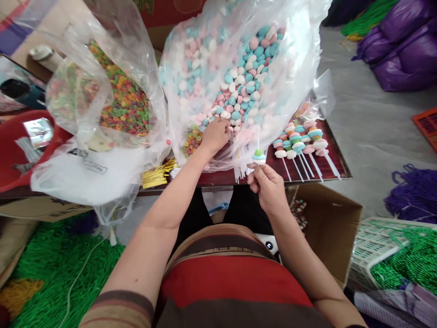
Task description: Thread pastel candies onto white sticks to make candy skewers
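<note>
The right hand (269,186) grips a candy skewer (258,157) just below its stacked pieces, near the table's front edge. The left hand (215,135) reaches among pink, white and blue candies (241,93) in an open plastic bag (303,41); whether it grasps one cannot be told. Ring-shaped candies (192,142) lie beside it. Loaded skewers (300,139) rest rightward on the dark red table (337,152).

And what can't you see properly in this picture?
All in the head view:
- Lower end of the held candy stick: hidden by the right hand.
- Whether the left hand grips a candy: the hand itself blocks it.
- Words on the lettered plastic bag: too small and blurred.
- Rest of the red basin: cut off by the left edge.
</note>
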Action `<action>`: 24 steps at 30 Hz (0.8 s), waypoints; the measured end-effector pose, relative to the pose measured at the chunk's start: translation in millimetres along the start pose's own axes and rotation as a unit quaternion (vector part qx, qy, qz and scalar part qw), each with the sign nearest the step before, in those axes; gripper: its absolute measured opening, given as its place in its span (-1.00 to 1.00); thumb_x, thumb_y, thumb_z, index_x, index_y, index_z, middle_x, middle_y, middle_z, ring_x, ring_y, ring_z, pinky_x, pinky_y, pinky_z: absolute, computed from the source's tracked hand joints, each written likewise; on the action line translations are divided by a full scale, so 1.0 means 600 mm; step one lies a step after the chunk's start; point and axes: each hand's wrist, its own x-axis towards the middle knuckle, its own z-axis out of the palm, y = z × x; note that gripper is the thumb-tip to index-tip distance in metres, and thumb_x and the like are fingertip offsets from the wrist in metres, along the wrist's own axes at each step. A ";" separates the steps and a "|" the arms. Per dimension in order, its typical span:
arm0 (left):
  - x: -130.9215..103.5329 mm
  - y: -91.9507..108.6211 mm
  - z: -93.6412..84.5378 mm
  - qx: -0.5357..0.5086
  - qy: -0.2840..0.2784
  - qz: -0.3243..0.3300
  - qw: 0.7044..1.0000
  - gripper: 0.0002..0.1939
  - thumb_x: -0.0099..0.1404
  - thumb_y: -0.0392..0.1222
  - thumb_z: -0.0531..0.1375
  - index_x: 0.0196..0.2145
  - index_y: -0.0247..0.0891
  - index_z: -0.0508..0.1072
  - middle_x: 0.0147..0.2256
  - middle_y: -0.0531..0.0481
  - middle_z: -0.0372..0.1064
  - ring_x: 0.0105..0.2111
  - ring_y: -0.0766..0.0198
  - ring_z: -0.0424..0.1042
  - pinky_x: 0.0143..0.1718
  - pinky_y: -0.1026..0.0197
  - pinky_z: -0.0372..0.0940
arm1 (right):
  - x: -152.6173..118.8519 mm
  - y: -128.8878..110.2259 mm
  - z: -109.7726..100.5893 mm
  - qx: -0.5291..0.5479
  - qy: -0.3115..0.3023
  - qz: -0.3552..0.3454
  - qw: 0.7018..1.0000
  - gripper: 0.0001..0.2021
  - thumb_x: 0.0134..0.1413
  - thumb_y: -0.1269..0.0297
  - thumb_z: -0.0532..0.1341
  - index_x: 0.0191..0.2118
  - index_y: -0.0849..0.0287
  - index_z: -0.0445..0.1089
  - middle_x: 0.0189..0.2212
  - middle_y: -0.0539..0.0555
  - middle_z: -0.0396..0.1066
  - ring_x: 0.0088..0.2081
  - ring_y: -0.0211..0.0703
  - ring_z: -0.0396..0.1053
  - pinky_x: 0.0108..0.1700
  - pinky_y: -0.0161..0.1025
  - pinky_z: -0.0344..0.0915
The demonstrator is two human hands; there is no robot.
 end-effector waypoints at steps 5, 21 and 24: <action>-0.039 -0.015 -0.042 -0.374 0.012 -0.098 0.922 -0.90 0.33 -0.15 0.29 -0.32 -0.20 0.51 -0.40 0.04 0.47 -0.37 0.26 0.45 -0.26 0.21 0.33 | 0.031 -0.021 0.020 -0.034 0.012 -0.023 0.999 -0.57 0.05 -0.17 0.40 -0.23 0.15 0.57 -0.57 -0.10 0.20 -0.59 -0.38 0.00 -0.56 -0.31 -0.09; -0.178 0.030 -0.059 -0.579 -0.029 -0.159 0.799 -0.63 0.26 0.16 0.40 -0.22 -0.21 0.58 -0.30 0.00 0.62 -0.43 0.38 0.52 -0.42 0.30 0.33 | 0.057 -0.044 0.070 -0.037 -0.042 -0.040 0.998 -0.61 0.06 -0.15 0.40 -0.30 0.08 0.42 -0.57 -0.14 0.02 -0.62 -0.40 -0.15 -0.59 -0.29 -0.11; -0.183 0.032 -0.049 -0.571 0.003 -0.145 0.808 -0.63 0.22 0.12 0.44 -0.21 -0.21 0.58 -0.36 0.06 0.60 -0.44 0.39 0.52 -0.43 0.33 0.33 | 0.051 -0.049 0.076 -0.028 -0.058 -0.033 0.997 -0.58 0.02 -0.17 0.41 -0.30 0.09 0.42 -0.55 -0.13 0.06 -0.62 -0.41 -0.15 -0.60 -0.29 -0.11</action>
